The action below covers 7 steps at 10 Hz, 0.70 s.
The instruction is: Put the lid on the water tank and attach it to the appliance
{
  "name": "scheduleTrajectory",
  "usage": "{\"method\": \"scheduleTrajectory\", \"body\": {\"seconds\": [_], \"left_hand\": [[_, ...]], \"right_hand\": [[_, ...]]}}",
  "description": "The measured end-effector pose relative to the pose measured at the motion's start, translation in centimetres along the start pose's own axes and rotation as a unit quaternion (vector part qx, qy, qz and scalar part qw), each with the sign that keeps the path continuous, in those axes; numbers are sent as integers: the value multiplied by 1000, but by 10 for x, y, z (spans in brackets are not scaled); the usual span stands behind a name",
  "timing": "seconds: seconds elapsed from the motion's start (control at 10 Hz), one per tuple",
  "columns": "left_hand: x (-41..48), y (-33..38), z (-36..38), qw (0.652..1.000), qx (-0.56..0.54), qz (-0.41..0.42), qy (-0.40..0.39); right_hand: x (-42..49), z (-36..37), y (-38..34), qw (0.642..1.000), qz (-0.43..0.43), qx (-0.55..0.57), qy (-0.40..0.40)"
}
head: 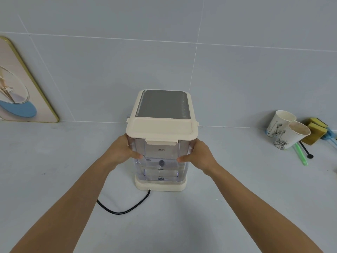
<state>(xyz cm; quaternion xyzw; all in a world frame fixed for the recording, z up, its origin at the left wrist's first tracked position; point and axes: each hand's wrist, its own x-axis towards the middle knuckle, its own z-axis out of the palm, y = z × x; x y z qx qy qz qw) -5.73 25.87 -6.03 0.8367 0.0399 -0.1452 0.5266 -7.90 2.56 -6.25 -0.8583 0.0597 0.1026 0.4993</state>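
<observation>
A cream appliance [163, 104] with a grey metal top stands on the counter against the tiled wall. A clear water tank [160, 167] sits at its near side on the cream base [160, 186]. The cream lid [161, 129] lies on top of the tank, its front clip down. My left hand [122, 152] grips the tank's left side and my right hand [197, 155] grips its right side, thumbs on the front face. A little water shows low in the tank.
A black power cord [124, 209] curls from the base toward me on the left. Two paper cups [286, 130], yellow sponges [314, 129] and green and blue utensils [300, 154] lie at the right. A framed picture [21, 84] leans on the wall at the left.
</observation>
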Motion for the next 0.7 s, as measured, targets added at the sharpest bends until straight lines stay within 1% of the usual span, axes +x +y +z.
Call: {"method": "scheduleTrajectory", "body": {"seconds": [0.3,0.4,0.5,0.6,0.7], "left_hand": [[-7,0,3,1000,25,13,12],[-10,0,6,998,56,30,27],[-22,6,3,996,64,43,33],[-34,15,-2,994,59,91,23],[-47,34,-4,979,112,128,111]], "right_hand": [[-8,-3,-3,999,-11,-35,-15],[-12,-5,-4,999,-25,-34,-23],[-22,-10,-12,998,-58,-23,-26],[-29,-16,-19,994,-106,-5,-21],[-40,-23,-33,991,-136,-8,-1]]}}
